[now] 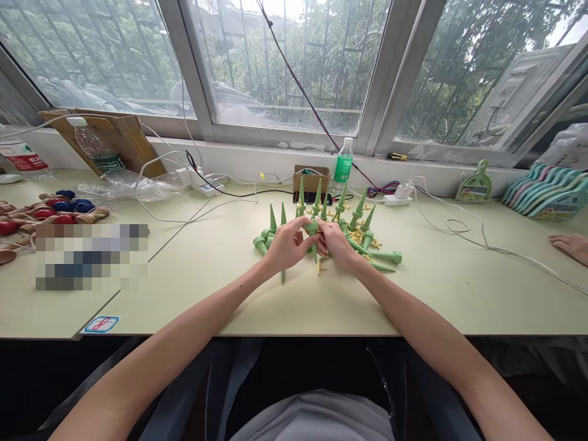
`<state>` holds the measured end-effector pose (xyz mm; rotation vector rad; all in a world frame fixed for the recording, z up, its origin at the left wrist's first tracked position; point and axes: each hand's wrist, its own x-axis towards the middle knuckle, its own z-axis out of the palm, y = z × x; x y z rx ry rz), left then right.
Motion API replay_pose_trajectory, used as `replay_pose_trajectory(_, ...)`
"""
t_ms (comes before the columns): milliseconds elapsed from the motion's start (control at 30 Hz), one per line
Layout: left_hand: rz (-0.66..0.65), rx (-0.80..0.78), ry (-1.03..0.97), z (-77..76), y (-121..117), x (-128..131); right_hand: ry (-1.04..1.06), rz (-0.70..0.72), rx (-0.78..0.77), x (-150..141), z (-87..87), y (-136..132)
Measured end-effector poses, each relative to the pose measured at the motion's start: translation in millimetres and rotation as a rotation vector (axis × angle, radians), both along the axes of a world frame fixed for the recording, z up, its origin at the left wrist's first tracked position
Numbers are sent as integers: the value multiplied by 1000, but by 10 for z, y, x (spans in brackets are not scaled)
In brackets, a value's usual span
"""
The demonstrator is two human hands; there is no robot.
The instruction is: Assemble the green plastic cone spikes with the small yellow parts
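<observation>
In front of me, a green plastic watering spike (pixel 313 228) points downward between my two hands. My left hand (pixel 287 246) is closed around its wide cap end, thumb and index finger pinching it. My right hand (pixel 336 242) presses its fingers against the other side of the same spike; whether a small yellow part is also in them is hidden. Several more spikes stand tip up behind my hands, among them a standing spike (pixel 359 209). Others lie flat, such as a lying spike (pixel 388 257). Small yellow valves (pixel 356 235) are heaped at the right, and a single yellow valve (pixel 318 267) sits just below my hands.
Behind the spikes are a small cardboard box (pixel 311 179) and a green-labelled bottle (pixel 343 162). White cables (pixel 459 226) cross the table (pixel 312 312). Wooden toys (pixel 59 211) lie left; plastic dustpans (pixel 546 190) stand right, near another person's hand (pixel 569 246).
</observation>
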<state>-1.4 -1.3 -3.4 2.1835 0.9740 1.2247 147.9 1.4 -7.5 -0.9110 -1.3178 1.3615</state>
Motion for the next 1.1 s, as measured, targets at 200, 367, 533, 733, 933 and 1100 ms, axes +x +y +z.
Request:
replay_pose_trajectory(200,16,42,-13,-24,13,8,21,4,-22,-18,18,-24)
replay_pose_trajectory(367,31,51,-18,-43,25,13,41,19,-21,-22,0,-11)
replay_pose_trajectory(533,42,58,-16,-33,21,18,58,39,-22,-21,-21,3)
replay_pose_trajectory(733,40,42,-26,-21,11,22,82,70,-11,-23,-22,6)
replay_pose_trajectory(933,45,32,-24,-1,-4,29,86,84,-6,-29,-16,0)
replay_pose_trajectory(1100,42,40,-18,2,-4,25,68,78,-4,-33,-44,16)
